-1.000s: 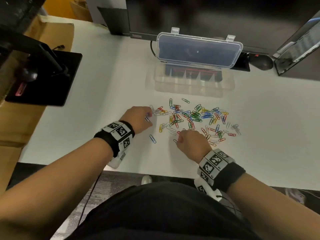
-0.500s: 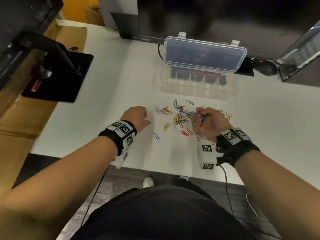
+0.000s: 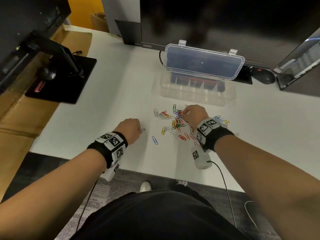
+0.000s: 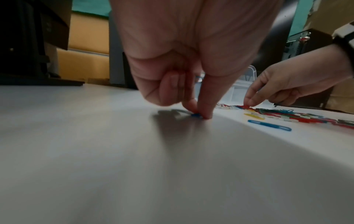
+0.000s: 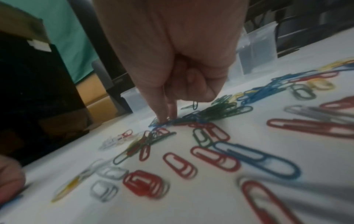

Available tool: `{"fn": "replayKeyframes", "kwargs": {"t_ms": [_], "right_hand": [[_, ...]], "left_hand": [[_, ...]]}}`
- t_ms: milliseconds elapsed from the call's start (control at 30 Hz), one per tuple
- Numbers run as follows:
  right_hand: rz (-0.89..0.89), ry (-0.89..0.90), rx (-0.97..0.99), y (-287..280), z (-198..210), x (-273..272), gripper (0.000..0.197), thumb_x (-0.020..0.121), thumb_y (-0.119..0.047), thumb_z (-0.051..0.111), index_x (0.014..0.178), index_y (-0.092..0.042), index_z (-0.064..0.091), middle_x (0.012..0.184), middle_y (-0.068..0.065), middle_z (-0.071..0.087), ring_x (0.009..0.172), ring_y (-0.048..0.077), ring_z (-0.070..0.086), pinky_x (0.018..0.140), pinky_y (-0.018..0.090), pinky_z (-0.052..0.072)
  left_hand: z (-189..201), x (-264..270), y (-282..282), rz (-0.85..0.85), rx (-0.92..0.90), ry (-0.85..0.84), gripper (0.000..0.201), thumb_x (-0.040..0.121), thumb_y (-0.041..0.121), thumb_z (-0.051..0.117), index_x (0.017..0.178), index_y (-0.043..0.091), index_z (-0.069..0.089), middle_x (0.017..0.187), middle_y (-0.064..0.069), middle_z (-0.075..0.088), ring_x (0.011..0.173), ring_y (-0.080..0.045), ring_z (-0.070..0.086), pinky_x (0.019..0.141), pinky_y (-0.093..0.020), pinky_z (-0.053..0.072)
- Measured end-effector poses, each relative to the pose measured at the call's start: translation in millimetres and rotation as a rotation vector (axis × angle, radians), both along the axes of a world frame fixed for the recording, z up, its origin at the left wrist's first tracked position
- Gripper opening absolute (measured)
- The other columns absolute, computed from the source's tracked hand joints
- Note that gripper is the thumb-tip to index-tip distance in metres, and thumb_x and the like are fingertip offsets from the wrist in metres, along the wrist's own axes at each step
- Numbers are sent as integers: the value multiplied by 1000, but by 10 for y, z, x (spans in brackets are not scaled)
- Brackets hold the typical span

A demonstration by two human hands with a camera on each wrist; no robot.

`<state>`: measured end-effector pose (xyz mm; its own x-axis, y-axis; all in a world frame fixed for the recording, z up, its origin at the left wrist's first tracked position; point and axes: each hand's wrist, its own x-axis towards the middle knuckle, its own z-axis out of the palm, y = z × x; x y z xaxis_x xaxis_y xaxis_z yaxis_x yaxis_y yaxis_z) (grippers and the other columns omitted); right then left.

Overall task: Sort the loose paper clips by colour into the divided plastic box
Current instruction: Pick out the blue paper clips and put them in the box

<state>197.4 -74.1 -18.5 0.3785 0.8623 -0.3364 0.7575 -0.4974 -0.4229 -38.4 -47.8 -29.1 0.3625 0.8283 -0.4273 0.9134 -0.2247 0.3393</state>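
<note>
The left hand (image 4: 184, 63) pinched a blue clip (image 4: 196, 115), mostly hidden under its fingertips. The right hand (image 3: 194, 115) pinched into the clip pile (image 3: 176, 123); what it held was unclear. Bare desk (image 3: 107, 118) lay leftward.

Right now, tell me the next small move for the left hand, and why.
Probably lift the blue clip and carry it to the open divided box. The left hand already pinches it against the table, apart from the pile that the right hand is picking through.
</note>
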Motion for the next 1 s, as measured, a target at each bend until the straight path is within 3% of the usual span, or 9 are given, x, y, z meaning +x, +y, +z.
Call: {"fn": "replayKeyframes", "kwargs": {"t_ms": [133,200,267,333,467,600,667,800,1000], "right_hand": [[99,-126,-115,68,14,-30,29,90,-25,57,108,-4,66,114,13,65,107,28,60,91,35,50],[41,-25,-136,74,14,56,31,89,-26,61,103,0,68,105,12,67,99,27,62,89,35,52],[-127,277,-39,12,35,151,21,87,-23,63,88,-3,68,80,8,64,71,20,60,64,28,52],[-339,762,38,-102,80,238,22,88,-12,58,67,-11,52,54,0,47,48,14,38,43,21,31],[-524,1514,89,-333,110,331,15,74,-10,47,60,-14,43,54,-2,41,45,10,35,40,18,27],[-530,1749,223,-441,80,310,12,50,-8,61,62,-10,58,59,0,49,47,10,47,40,16,36],[-534,1784,253,-427,93,298,14,49,-7,59,63,-8,59,60,2,51,49,11,48,41,16,37],[-630,1774,219,-337,169,278,9,65,-14,51,64,-7,57,61,3,52,53,13,51,51,17,44],[-989,1502,-31,-208,193,233,26,97,-10,38,78,-1,53,71,6,50,62,13,47,45,19,51]], "left_hand": [[47,5,31,-27,-103,1,22,95,22,41,98,6,56,98,-9,59,88,-25,51,71,-26,36],[82,-7,51,159,-272,-264,21,92,16,43,74,9,50,73,-4,49,67,-19,45,56,-24,33],[147,-5,39,469,-535,-656,31,87,6,43,57,11,37,58,-5,39,47,-15,38,45,-19,29],[188,0,22,618,-696,-906,35,86,5,45,53,14,34,51,-4,45,45,-16,46,43,-18,37],[219,48,11,608,-802,-1071,30,87,-4,40,64,14,47,56,-3,57,48,-14,62,44,-17,49],[199,186,9,436,-708,-875,20,75,-3,37,64,10,49,51,-1,41,37,-9,34,37,-12,23],[192,237,-9,198,-519,-619,15,76,1,47,64,8,53,46,7,40,41,-9,35,38,-14,25],[109,214,-32,-419,-94,-103,16,86,23,56,100,17,62,80,4,51,79,-15,48,73,-22,38],[65,229,-25,-586,-80,84,26,96,30,44,107,9,55,113,-11,59,101,-27,56,81,-29,39]]}}
